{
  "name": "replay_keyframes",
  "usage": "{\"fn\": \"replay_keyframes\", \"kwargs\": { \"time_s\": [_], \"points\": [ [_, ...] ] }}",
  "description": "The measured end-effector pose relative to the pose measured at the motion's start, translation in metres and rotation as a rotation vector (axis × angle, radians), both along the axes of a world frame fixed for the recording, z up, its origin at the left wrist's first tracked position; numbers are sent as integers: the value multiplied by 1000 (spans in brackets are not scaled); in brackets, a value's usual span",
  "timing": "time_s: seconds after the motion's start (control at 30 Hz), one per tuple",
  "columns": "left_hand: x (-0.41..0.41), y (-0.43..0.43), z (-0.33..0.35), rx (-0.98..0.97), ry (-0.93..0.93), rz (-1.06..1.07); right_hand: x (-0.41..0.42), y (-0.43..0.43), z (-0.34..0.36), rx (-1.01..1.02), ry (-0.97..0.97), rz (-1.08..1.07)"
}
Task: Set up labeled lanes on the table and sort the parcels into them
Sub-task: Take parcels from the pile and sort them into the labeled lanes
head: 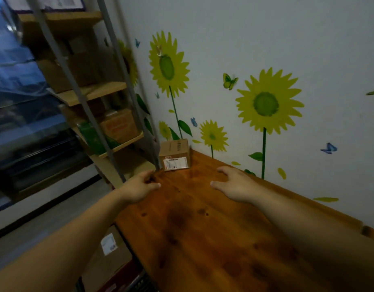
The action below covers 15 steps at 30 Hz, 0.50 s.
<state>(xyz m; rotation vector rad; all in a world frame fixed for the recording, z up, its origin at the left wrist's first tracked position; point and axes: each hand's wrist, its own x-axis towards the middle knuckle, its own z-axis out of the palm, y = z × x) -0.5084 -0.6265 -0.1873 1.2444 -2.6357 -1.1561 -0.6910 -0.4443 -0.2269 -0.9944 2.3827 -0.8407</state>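
One box (175,154) sitting at frame centre, far corner of table (203,228) (white label facing camera). Two hands reaching, left hand (139,187) and right hand (234,184), both released, grasping nothing.

The small brown cardboard box (178,147) bears a white label (175,163) too small to read. At 10 o'clock, shelved brown cartons (118,125) blur. At 7 o'clock, the orange-brown wooden tabletop (203,239) partly hides another carton (107,268).

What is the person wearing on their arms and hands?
Nothing visible. The left hand and right hand are ungloved, no watch or band shows at either wrist, and both forearms are uncovered to the frame edge, so no sleeve appears.
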Motion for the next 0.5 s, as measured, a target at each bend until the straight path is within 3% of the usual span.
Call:
{"fn": "replay_keyframes", "kwargs": {
  "time_s": [0.23,0.5],
  "points": [
    [-87,-107,-39,74,20,-83,-50,-87,-29,47,-27,-141],
    [-156,-296,-113,252,53,-41,-100,-267,-82,97,-149,-392]
  ]
}}
